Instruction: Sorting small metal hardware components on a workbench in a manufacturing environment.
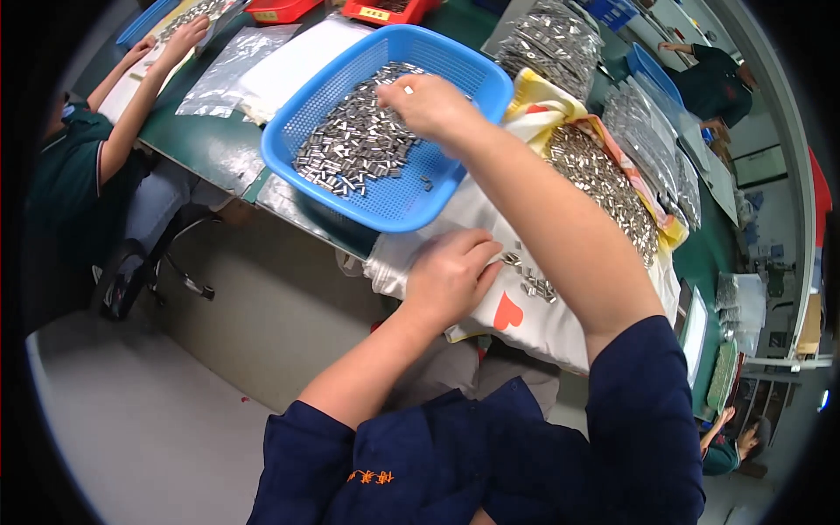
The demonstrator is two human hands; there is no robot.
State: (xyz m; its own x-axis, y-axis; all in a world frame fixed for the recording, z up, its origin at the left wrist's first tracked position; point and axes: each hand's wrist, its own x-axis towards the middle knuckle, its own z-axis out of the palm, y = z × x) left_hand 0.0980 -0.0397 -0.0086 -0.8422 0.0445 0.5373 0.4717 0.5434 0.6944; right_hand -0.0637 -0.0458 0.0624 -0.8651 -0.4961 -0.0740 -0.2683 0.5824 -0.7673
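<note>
My right hand (426, 105) is over a blue perforated plastic basket (385, 219), its fingers bent down and pressed together. A small bright spot shows at its fingers, but what they hold is unclear. Inside the basket lies a heap of small silvery metal cylinders (359, 131). On a white cloth (551, 328) with a red heart, my left hand (451, 273) rests with curled fingers close to a few loose metal pieces (535, 284); its fingertips are partly hidden. A larger pile of shiny metal pieces (604, 188) spreads over the cloth to the right, beneath my right forearm.
Clear bags of metal parts (551, 48) stand behind the cloth. Left of the basket are a plastic bag (232, 70) and white sheets (302, 66). Red bins (389, 10) sit at the back of the green table (197, 149). A co-worker (83, 166) sits at left; others are at right.
</note>
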